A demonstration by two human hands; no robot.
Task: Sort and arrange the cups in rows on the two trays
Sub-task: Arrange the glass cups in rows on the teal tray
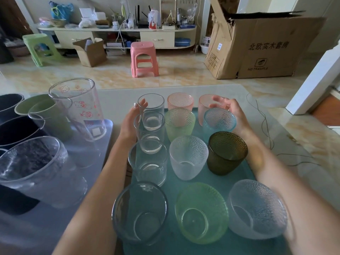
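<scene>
My left grip (131, 124) touches smooth clear glass cups (150, 111); beside them, pebbled translucent cups (188, 157) stand on the glossy teal tray (244, 173).

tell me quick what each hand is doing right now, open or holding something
Left hand: open, straight fingers against the side of the far clear glass.
Right hand: open, fingers relaxed over the far right pink cup; no clear grip.

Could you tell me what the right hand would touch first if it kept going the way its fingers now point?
Its fingers point left and away across the far pink cup. The right hand seems already at that cup's rim; beyond it, the other pink cup probably comes next, though depth is unclear.
</scene>
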